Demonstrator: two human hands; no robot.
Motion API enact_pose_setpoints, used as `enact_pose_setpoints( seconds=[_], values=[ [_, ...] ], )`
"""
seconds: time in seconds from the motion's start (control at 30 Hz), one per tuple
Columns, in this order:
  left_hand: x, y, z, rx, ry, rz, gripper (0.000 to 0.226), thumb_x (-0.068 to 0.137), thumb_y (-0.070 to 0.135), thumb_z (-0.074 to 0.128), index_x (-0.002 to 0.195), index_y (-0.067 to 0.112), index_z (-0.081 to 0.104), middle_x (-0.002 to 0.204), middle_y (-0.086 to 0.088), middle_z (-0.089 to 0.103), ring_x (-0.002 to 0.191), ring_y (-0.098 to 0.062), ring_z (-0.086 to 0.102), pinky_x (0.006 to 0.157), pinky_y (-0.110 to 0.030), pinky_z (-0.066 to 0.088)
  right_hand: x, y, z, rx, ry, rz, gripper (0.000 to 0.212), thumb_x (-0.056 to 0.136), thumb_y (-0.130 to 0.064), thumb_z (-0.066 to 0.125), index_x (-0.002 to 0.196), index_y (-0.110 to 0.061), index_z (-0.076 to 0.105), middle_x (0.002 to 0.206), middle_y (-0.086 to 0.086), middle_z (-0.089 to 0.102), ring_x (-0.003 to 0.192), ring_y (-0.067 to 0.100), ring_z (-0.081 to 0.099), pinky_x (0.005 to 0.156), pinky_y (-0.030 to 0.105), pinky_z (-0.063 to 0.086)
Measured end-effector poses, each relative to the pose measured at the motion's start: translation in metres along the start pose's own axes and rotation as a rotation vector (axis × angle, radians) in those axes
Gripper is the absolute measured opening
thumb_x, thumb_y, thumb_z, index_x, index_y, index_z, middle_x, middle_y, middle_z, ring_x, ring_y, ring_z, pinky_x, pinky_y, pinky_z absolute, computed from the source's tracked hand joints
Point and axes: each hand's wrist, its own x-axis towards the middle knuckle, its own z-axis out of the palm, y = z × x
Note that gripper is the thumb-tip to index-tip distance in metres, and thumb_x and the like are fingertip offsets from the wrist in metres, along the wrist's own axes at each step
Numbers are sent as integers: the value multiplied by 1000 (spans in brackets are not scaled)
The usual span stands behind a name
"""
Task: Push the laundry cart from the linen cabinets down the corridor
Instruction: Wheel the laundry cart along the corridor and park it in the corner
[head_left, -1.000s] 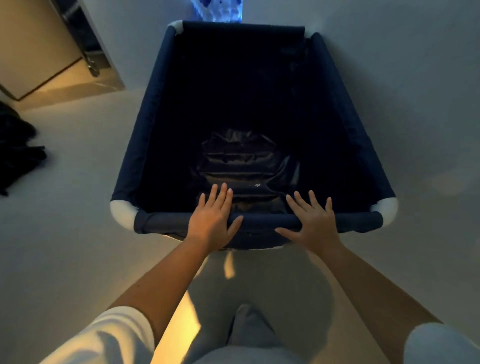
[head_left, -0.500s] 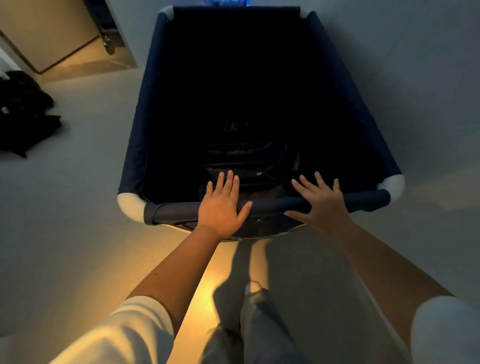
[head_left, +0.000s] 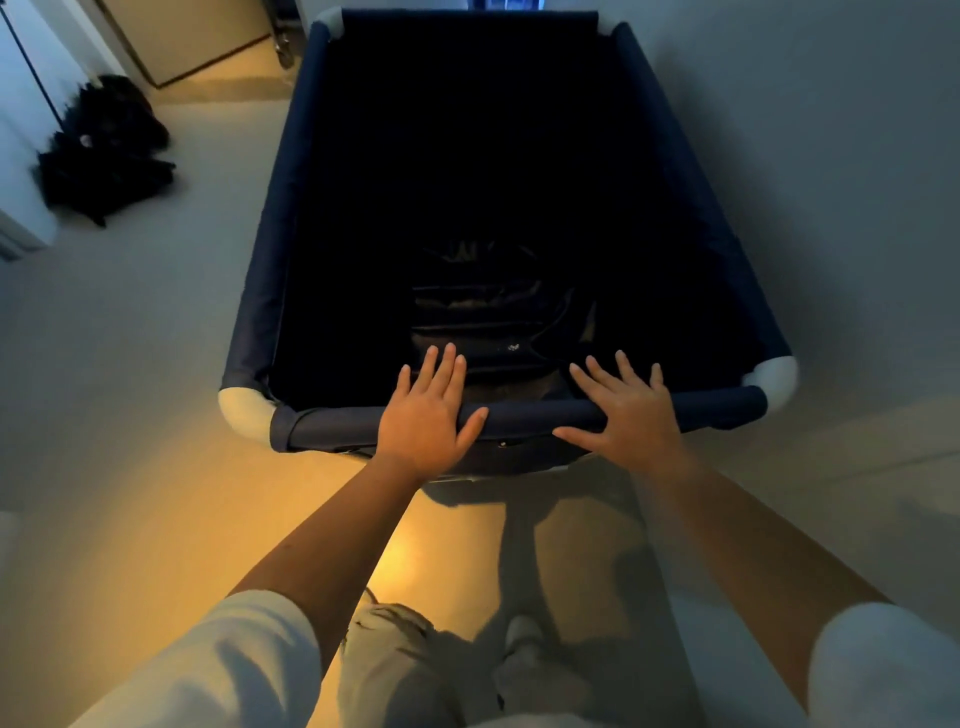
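Note:
A deep laundry cart (head_left: 332, 428) with dark navy fabric walls and white corner joints fills the middle of the head view. My left hand (head_left: 426, 415) lies flat on its near rim bar, fingers straight and pointing forward, thumb spread along the bar. My right hand (head_left: 626, 410) presses the same bar further right, also flat with splayed fingers. Inside, at the bottom near my hands, lies a dark folded bundle (head_left: 493, 312); the rest of the interior is too dark to read.
A black heap of bags or cloth (head_left: 104, 150) sits on the pale floor at the left, against a wall. A door and doorway (head_left: 208, 36) stand at the top left. Pale walls run along the right side. My legs show below the cart.
The cart has rolled forward along the floor with both hands staying flat on the rim. The black heap and the doorway have drifted nearer and lower on the left.

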Motion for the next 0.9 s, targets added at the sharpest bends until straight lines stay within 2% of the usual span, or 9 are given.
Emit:
enact_pose_setpoints(
  seconds=[0.07,0.23,0.4,0.67,0.83,0.9],
  values=[
    [-11,22,3,-9,9,-19,79,84,60,-2,146,12,10,155,-7,9,142,-22,2,114,-41,7,-17,14,-3,10,-4,-11,82,70,-72,45,130,-17,51,130,12,56,125,43,43,98,68,27],
    [-36,69,6,-34,4,-21,78,85,60,-2,145,12,10,155,-7,9,142,-22,2,114,-43,9,-53,43,-10,9,-24,-26,82,68,-68,60,132,-18,49,133,13,54,127,42,40,100,67,23],
    [-58,104,10,-51,10,-4,72,88,57,3,145,14,16,155,-8,12,142,-25,4,113,-46,11,-84,60,-14,17,-28,-19,82,66,-68,61,131,-18,50,133,13,53,127,44,40,100,68,23],
    [-99,131,13,-86,18,16,63,93,53,16,143,16,24,153,-10,17,142,-27,7,112,-50,13,-131,63,-15,11,-50,-15,83,67,-66,63,134,-20,45,137,12,50,129,45,37,103,67,18],
    [-130,132,15,-77,26,39,62,93,53,16,142,16,29,152,-10,22,141,-27,10,111,-50,17,-162,47,-13,19,-41,-1,84,66,-66,63,132,-18,48,134,13,52,125,46,40,102,68,21],
    [-143,130,16,-68,28,38,66,91,54,9,141,17,30,152,-10,23,140,-24,7,111,-50,18,-174,38,-11,23,-42,6,84,66,-66,63,133,-17,48,134,13,52,125,46,41,102,67,21]
  ],
)
